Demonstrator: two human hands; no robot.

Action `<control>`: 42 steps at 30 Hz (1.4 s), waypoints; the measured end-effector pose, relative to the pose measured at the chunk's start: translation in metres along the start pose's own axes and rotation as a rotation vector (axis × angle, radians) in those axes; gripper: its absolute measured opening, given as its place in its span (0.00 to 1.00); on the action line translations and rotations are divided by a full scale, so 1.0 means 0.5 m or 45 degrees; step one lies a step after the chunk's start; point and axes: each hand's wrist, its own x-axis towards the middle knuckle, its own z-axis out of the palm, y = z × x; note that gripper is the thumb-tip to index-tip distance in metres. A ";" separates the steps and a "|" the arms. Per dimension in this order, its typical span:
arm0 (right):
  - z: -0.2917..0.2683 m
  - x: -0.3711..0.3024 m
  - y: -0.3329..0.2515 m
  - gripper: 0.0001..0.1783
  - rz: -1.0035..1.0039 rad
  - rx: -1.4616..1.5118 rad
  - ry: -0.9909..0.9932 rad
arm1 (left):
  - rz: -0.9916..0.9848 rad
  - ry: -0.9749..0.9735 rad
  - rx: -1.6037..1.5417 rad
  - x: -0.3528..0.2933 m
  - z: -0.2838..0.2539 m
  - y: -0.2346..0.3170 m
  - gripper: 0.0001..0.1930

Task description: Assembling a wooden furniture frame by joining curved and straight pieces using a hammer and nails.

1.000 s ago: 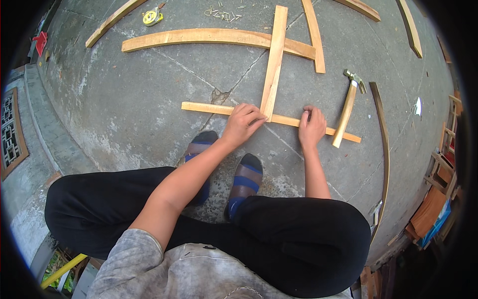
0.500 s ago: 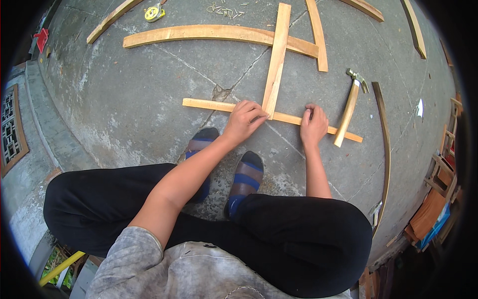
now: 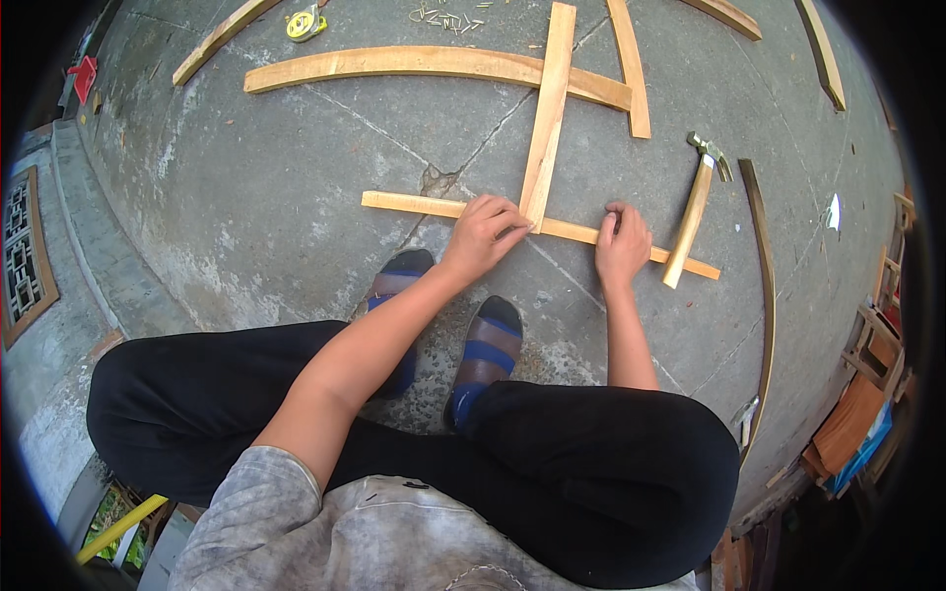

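A pale plank [image 3: 545, 123] points away from me, its near end resting on a thin crosswise strip [image 3: 409, 203] on the grey concrete floor [image 3: 296, 167], just beyond my two feet [image 3: 490, 340]. My left hand [image 3: 485, 234] is at the plank's near left corner, thumb and forefinger almost together; I cannot tell whether they pinch wood or something small. My right hand [image 3: 624, 244] curls loosely over the strip, right of the joint; whether it grips is hidden. I judge this step to be lining up the joint; the next move calls for keeping both pieces square and still.

Counting outward: one hammer [image 3: 693, 212], its handle across the strip's right end; one long plank [image 3: 394, 65], passing under the pale plank; five more lengths: a short board [image 3: 632, 74] at the long plank's right end, a far-left board [image 3: 225, 39], two far-right boards [image 3: 724, 18] [image 3: 821, 54], and a dark strip [image 3: 758, 266] toward the floor's right edge. Far off lie one yellow tape measure [image 3: 305, 25] and scattered nails [image 3: 455, 22], too small to count.
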 end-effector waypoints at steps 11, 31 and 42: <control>-0.002 0.000 0.002 0.07 -0.026 -0.021 0.004 | -0.023 -0.017 0.004 -0.001 0.003 -0.002 0.06; -0.008 0.056 -0.013 0.11 0.061 0.145 -0.030 | -0.093 0.150 0.012 0.028 -0.009 -0.004 0.06; 0.023 0.057 -0.026 0.12 -0.150 0.063 0.023 | -0.113 0.120 0.146 0.006 -0.050 -0.039 0.06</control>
